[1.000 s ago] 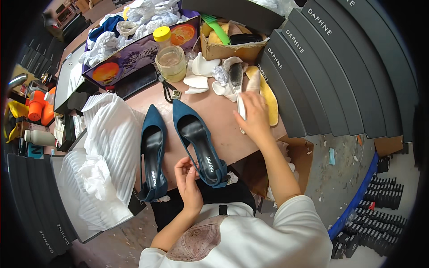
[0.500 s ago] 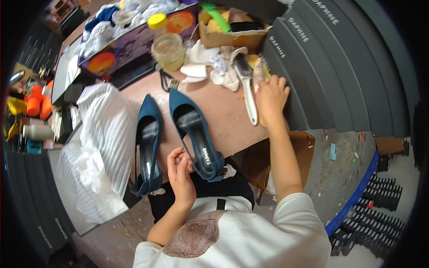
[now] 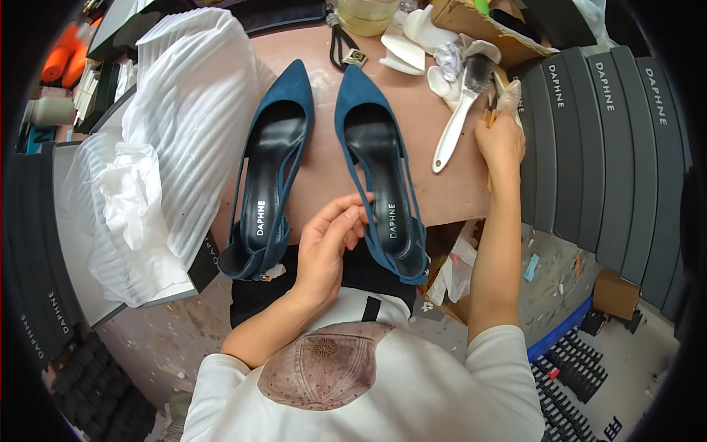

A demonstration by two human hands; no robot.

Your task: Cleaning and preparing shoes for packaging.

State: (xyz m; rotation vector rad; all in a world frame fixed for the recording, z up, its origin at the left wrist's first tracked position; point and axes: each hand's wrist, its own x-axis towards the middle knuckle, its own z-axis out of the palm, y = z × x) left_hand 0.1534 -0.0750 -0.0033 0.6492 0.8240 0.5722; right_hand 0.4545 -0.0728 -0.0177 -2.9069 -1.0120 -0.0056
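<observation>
Two dark-blue pointed slingback shoes with black insoles lie side by side, toes pointing away from me: the left shoe (image 3: 276,110) and the right shoe (image 3: 368,118). My left hand (image 3: 328,239) is at the inner side strap of the right shoe, its fingers curled around it. Beyond the table's right part, my right hand (image 3: 503,144) reaches in beside a white-handled brush (image 3: 458,121) with dark bristles. Its fingers are bent, with thin orange-tipped sticks (image 3: 490,114) showing at them; what exactly they hold is hidden.
White pleated wrapping (image 3: 184,96) and crumpled tissue (image 3: 132,195) fill an open box at left. A jar of pale liquid (image 3: 367,16), white foam pieces (image 3: 403,51) and a cardboard carton (image 3: 482,26) stand at the back. Dark shoeboxes (image 3: 582,147) line up at right.
The view has shifted down and closer over the table. My left fingers have come onto the right shoe's strap. The right hand's fingers, spread earlier, are now drawn in.
</observation>
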